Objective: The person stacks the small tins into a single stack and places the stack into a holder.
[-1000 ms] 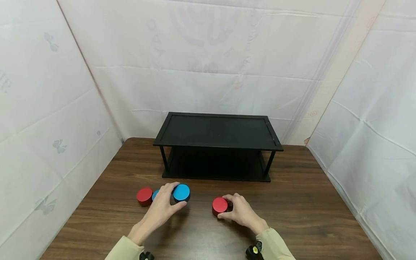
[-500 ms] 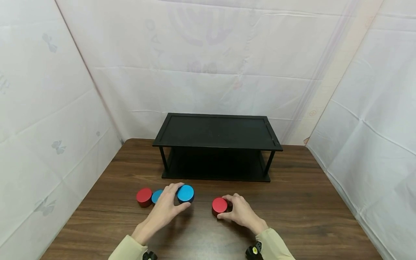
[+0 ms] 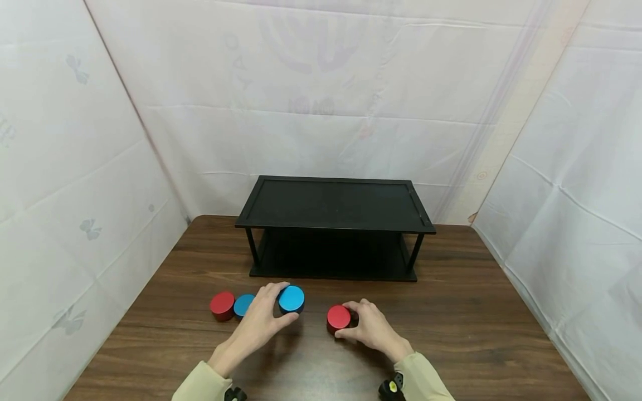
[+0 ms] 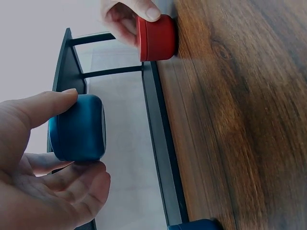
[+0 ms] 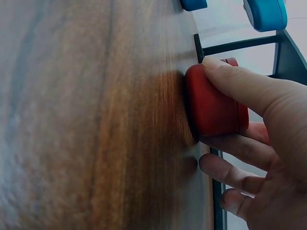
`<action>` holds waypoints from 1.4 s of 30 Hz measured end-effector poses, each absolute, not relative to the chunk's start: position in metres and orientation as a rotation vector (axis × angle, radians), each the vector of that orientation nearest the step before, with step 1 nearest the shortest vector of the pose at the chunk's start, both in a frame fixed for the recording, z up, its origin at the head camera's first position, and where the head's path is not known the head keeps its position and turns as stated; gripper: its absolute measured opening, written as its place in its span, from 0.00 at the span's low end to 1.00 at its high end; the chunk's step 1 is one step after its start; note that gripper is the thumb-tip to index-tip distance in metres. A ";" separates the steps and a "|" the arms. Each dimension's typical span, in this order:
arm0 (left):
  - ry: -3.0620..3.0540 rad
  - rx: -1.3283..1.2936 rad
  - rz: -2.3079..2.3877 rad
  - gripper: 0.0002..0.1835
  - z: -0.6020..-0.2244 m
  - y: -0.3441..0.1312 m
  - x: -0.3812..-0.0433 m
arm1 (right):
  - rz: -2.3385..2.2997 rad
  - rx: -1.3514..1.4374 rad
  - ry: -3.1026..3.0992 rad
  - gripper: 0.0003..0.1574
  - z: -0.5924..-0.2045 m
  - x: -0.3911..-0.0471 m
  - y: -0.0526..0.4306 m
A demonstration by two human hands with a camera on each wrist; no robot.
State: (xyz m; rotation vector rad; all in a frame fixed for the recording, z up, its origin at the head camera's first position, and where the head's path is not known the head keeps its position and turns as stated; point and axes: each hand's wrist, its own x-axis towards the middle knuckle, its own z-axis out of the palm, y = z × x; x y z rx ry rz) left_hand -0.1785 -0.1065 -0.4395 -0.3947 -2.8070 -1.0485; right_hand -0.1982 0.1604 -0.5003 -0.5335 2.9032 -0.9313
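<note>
My left hand pinches a blue round tin between thumb and fingers; the left wrist view shows this tin held off the table. To the right, my right hand grips a red round tin by its sides. In the right wrist view the red tin is at the tabletop, thumb on one side and fingers on the other; whether it touches the wood is hard to tell. A second blue tin and a second red tin sit side by side left of my left hand.
A black two-tier rack stands at the back of the wooden table, with its lower shelf open toward me. White sheets hang behind the table and on both sides.
My left hand has moved a little to the right with the blue tin, uncovering more of the second blue tin. The right hand and its red tin have stayed in place.
</note>
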 end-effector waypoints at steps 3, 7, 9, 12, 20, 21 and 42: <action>-2.799 -0.405 -1.048 0.33 -0.439 -0.105 -0.179 | -0.926 -0.523 2.903 0.41 -0.500 -0.198 0.160; -2.794 -0.419 -1.052 0.34 -0.438 -0.102 -0.180 | -0.920 -0.516 2.900 0.41 -0.500 -0.198 0.160; -2.796 -0.421 -1.052 0.33 -0.437 -0.100 -0.180 | -0.920 -0.519 2.899 0.41 -0.500 -0.199 0.160; -2.794 -0.424 -1.044 0.34 -0.437 -0.098 -0.180 | -0.915 -0.517 2.900 0.41 -0.500 -0.199 0.160; -2.784 -0.457 -1.052 0.33 -0.437 -0.093 -0.181 | -0.915 -0.506 2.895 0.42 -0.501 -0.200 0.160; -2.783 -0.461 -1.057 0.33 -0.437 -0.092 -0.181 | -0.915 -0.510 2.894 0.42 -0.501 -0.200 0.160; -2.803 -0.550 -1.086 0.33 -0.437 -0.077 -0.184 | -0.915 -0.535 2.891 0.42 -0.502 -0.201 0.161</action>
